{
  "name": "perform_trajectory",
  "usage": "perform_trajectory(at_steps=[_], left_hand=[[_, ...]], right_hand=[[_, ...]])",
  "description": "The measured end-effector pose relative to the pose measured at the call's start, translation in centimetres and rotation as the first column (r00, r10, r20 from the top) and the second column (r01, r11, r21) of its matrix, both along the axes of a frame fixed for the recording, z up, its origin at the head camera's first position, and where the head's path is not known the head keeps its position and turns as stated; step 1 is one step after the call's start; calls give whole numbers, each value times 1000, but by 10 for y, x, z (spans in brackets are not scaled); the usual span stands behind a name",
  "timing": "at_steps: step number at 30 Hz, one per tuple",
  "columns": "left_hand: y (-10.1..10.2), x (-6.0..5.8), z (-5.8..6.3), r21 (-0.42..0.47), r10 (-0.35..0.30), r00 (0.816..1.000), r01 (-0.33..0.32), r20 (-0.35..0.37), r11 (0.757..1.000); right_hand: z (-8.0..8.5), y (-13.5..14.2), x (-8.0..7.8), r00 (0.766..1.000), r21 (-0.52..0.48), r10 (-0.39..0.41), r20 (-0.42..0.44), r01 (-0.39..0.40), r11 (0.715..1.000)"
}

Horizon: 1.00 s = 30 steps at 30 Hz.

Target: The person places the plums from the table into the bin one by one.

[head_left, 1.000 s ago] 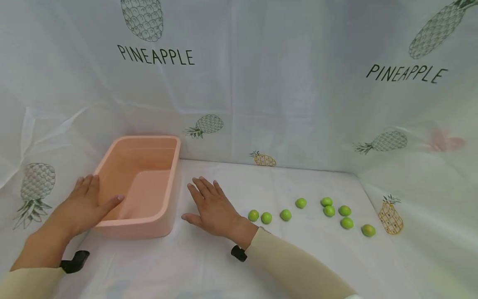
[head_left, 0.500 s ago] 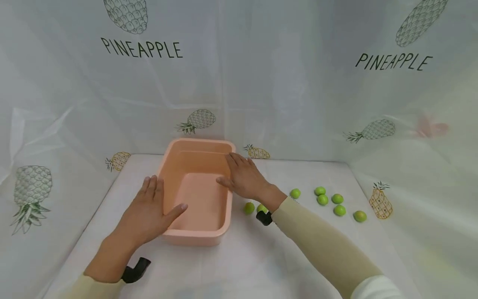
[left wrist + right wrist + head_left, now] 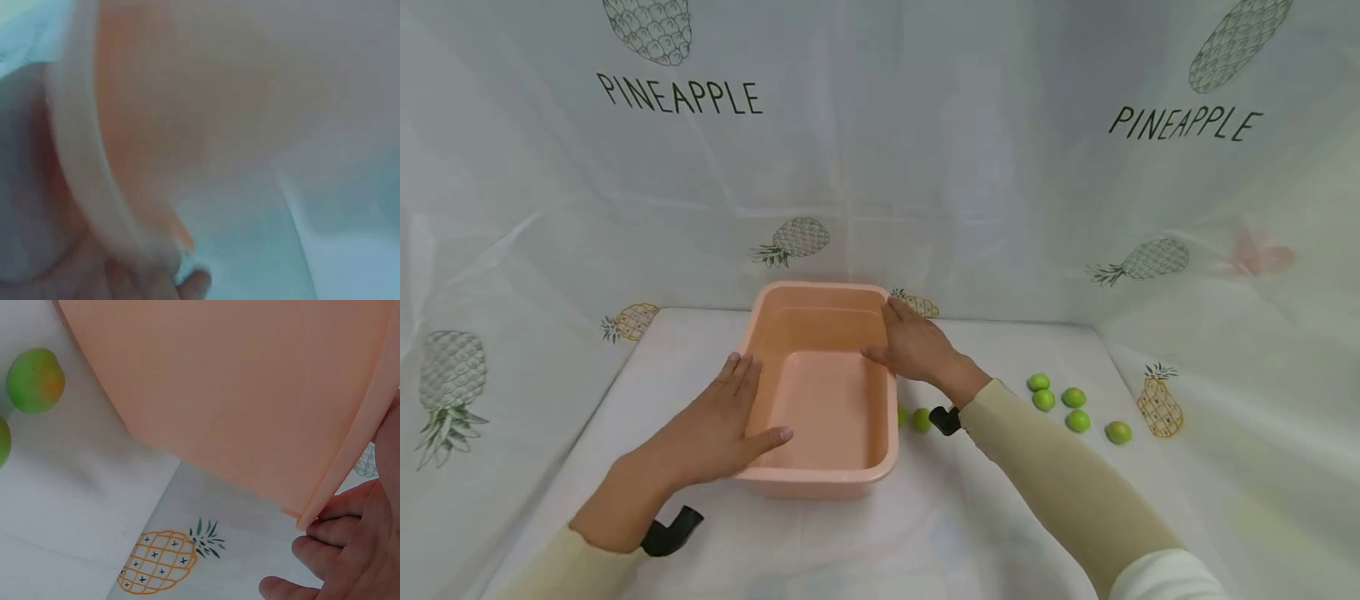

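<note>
A peach-pink plastic tub (image 3: 823, 400) stands between my two hands in the head view, with nothing inside it. My left hand (image 3: 707, 429) lies along its left rim, fingers straight and thumb out over the front left corner. At the far right rim, my right hand (image 3: 917, 342) rests with extended fingers on the outside and its thumb over the inside. The right wrist view shows the tub's outer wall (image 3: 237, 381) and the right fingers (image 3: 334, 531) against the rim. The left wrist view is blurred, with the rim (image 3: 81, 125) beside the left hand.
Two small green fruits, one a lime-like fruit (image 3: 922, 419), lie just right of the tub. Several more green fruits (image 3: 1078, 421) are grouped farther right on the white cloth. A pineapple-printed sheet (image 3: 970, 167) rises behind and at both sides.
The tub has moved right, from the far left towards the middle and close to the nearest fruits. My left hand has travelled with it. My right hand has come to its right rim.
</note>
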<state>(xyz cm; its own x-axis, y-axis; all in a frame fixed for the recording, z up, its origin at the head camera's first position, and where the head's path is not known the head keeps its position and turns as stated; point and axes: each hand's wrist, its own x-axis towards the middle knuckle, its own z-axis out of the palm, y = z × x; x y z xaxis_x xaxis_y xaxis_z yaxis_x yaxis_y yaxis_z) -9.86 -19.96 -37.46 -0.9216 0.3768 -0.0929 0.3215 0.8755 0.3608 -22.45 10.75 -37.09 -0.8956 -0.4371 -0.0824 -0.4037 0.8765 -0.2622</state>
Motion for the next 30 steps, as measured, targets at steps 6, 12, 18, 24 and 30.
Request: perform_trajectory(at_steps=[6, 12, 18, 24, 30], left_hand=[[-25, -64, 2, -47, -72, 997, 73, 32, 996], [-27, -86, -10, -24, -69, 998, 68, -11, 997], [-26, -77, -14, -44, -49, 998, 48, -37, 998], [-19, -71, -10, -80, -30, 999, 28, -25, 996], [-12, -67, -8, -121, -23, 997, 13, -74, 993]], right_hand=[[0, 2, -2, 999, 35, -51, 17, 50, 998], [-3, 2, 0, 999, -5, -36, 4, 36, 999], [-6, 0, 4, 998, -43, -6, -55, 4, 999], [-9, 3, 9, 979, -28, 34, -201, -40, 999], [-12, 15, 12, 912, 32, 77, -403, -70, 997]])
